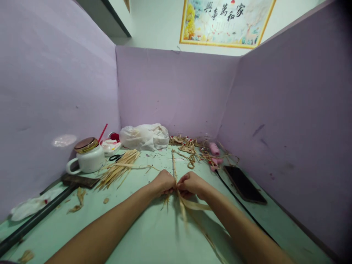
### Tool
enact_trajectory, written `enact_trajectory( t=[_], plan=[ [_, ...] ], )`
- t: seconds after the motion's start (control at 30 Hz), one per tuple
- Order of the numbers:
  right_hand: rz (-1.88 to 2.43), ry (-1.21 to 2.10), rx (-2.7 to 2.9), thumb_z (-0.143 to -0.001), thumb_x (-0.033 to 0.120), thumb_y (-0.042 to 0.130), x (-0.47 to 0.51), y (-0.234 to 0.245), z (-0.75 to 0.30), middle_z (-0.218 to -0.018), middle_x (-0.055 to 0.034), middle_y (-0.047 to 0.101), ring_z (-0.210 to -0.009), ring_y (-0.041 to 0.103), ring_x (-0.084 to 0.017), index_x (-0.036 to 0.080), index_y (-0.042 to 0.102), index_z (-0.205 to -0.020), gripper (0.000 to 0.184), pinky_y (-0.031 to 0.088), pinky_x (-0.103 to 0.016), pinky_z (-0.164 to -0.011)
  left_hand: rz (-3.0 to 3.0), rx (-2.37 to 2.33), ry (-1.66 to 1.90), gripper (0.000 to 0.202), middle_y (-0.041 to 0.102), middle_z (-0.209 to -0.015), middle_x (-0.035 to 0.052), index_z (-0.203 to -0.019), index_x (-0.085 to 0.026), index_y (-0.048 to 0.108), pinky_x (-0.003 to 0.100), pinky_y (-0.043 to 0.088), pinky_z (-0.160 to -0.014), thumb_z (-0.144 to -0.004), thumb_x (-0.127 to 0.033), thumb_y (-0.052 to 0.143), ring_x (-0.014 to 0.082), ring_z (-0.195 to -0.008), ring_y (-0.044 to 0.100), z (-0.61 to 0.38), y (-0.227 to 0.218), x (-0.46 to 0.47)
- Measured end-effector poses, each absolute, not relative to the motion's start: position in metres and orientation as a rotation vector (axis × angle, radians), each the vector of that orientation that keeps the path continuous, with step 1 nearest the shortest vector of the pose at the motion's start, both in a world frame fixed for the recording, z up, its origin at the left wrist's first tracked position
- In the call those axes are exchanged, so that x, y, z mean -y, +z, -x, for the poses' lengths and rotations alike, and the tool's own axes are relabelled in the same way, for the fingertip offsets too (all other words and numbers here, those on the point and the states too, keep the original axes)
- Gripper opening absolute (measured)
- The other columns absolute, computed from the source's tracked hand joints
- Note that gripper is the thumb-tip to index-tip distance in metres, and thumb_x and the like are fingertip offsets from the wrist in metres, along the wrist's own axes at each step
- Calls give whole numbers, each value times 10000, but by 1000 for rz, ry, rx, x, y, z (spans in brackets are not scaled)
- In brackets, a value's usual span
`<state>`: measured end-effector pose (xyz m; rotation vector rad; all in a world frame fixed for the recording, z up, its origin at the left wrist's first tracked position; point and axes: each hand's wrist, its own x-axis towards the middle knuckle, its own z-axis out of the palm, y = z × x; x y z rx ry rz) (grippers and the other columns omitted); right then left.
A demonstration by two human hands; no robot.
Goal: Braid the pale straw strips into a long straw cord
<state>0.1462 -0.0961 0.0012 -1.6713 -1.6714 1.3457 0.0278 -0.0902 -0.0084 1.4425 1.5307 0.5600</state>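
My left hand [164,182] and my right hand [191,184] meet at the middle of the green table [154,234], both closed in a pinch on the same bunch of straw strips [189,206]. A thin braided length [174,163] runs from between my fingers away toward the back. Loose flat strips trail from my right hand toward the near edge. A pile of straw strips [119,169] lies to the left of my left hand.
White lidded mug [87,158], scissors [116,157] and a dark hammer [41,211] sit at left. A white plastic bag [144,136] and woven straw pieces [187,145] lie at the back. A phone [244,184] with a black cable rests at right. Purple partitions enclose three sides.
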Motion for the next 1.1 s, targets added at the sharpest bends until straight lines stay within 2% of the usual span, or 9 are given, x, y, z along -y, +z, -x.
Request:
enact_trajectory(
  t=[0.1, 0.2, 0.3, 0.5, 0.57, 0.67, 0.73, 0.93, 1.1],
  plan=[
    [1740, 1384, 1679, -565, 63, 501, 94, 9, -143, -349, 28, 481, -358, 455, -94, 148, 506, -468, 128, 372, -198, -383, -1452, -1540, 594, 119, 338, -293, -38, -427, -140, 447, 198, 169, -311, -526, -75, 447, 67, -273, 273, -28, -9, 92],
    [1737, 1342, 1670, -566, 52, 531, 87, 9, -147, -332, 44, 443, -335, 399, -67, 139, 513, -483, 121, 342, -178, -365, -1428, -1504, 636, 94, 356, -309, -44, -448, -138, 462, 196, 165, -304, -521, -82, 443, 58, -264, 261, -25, -9, 93],
    [1602, 1475, 1546, -591, 79, 567, 82, 6, -154, -371, 59, 433, -343, 374, -43, 128, 518, -527, 94, 341, -158, -373, -1397, -1371, 720, 93, 369, -326, -47, -455, -137, 460, 192, 145, -300, -533, -86, 448, 45, -256, 247, -22, -8, 91],
    [1223, 1858, 1260, -664, 90, 541, 85, 0, -158, -530, 7, 529, -478, 507, -69, 125, 486, -608, 86, 448, -190, -514, -1357, -1232, 851, 66, 392, -357, -55, -535, -122, 514, 173, 180, -314, -561, -86, 465, 31, -271, 275, -20, -6, 88],
    [1156, 1963, 1214, -694, 106, 523, 87, -5, -157, -521, 13, 508, -428, 460, -45, 119, 491, -635, 68, 407, -152, -445, -1376, -1220, 835, 68, 402, -362, -49, -525, -120, 514, 173, 185, -316, -574, -102, 471, 32, -274, 282, -20, -8, 90],
    [1216, 1974, 1236, -702, 132, 527, 89, -14, -158, -419, 63, 380, -311, 274, -5, 111, 483, -617, 98, 199, -104, -299, -1451, -1214, 797, 95, 393, -348, -46, -479, -123, 497, 172, 181, -313, -572, -119, 478, 29, -272, 273, -21, -11, 91],
    [1297, 1869, 1286, -679, 153, 556, 89, -20, -160, -374, 86, 313, -286, 190, 1, 116, 463, -570, 148, 101, -121, -282, -1522, -1202, 754, 109, 386, -341, -46, -460, -129, 484, 171, 182, -312, -568, -129, 475, 31, -270, 276, -20, -13, 91],
    [1382, 1612, 1240, -614, 134, 567, 92, -28, -157, -380, 65, 422, -271, 219, -7, 137, 447, -552, 135, 100, -158, -291, -1617, -1076, 530, 69, 408, -371, -41, -537, -127, 537, 173, 203, -315, -558, -162, 482, 53, -294, 330, -9, -13, 84],
    [1398, 1561, 1197, -577, 102, 537, 92, -30, -155, -378, 58, 442, -276, 238, -14, 145, 452, -552, 99, 104, -167, -302, -1649, -1149, 574, 105, 401, -355, -43, -582, -99, 596, 180, 201, -324, -515, -155, 537, 50, -303, 313, -10, -16, 82]
  ],
)
